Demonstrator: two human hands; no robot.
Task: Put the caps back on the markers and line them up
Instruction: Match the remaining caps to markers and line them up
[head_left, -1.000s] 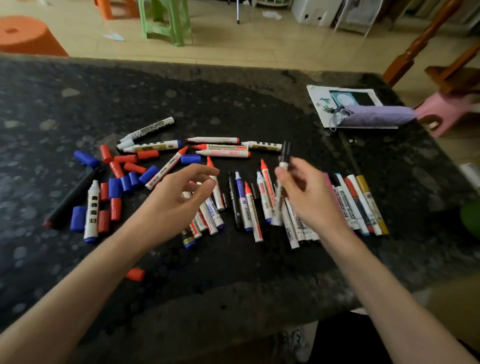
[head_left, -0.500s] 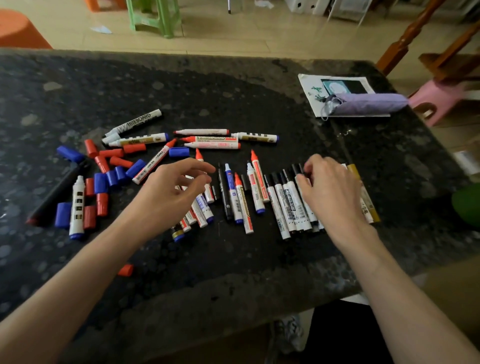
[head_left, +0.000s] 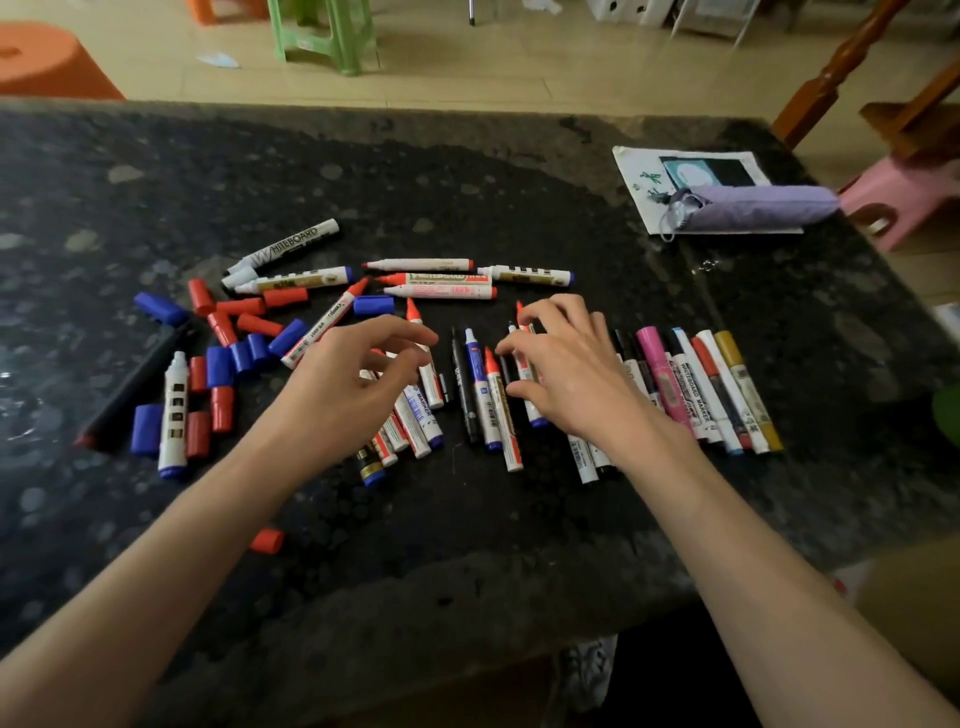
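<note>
A home was suggested, a dark stone table (head_left: 467, 182) set on a pale floor (head_left: 519, 67), a green stool (head_left: 322, 31), an orange stool (head_left: 47, 62) and a pink stool (head_left: 904, 197) seen around it, a turned wooden post (head_left: 831, 67) at the right, a folded umbrella (head_left: 753, 208) left on the table.

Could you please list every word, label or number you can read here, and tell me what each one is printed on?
"WHITEBOARD": on the loose white marker at the far edge of the pile.
"WHITEBOARD MARKER": on the lined-up marker just right of the pink marker.
"WHITEBOARD", faint: on the red-tipped marker.
Too small or blurred to read: the print on the other markers and on the booklet.
</note>
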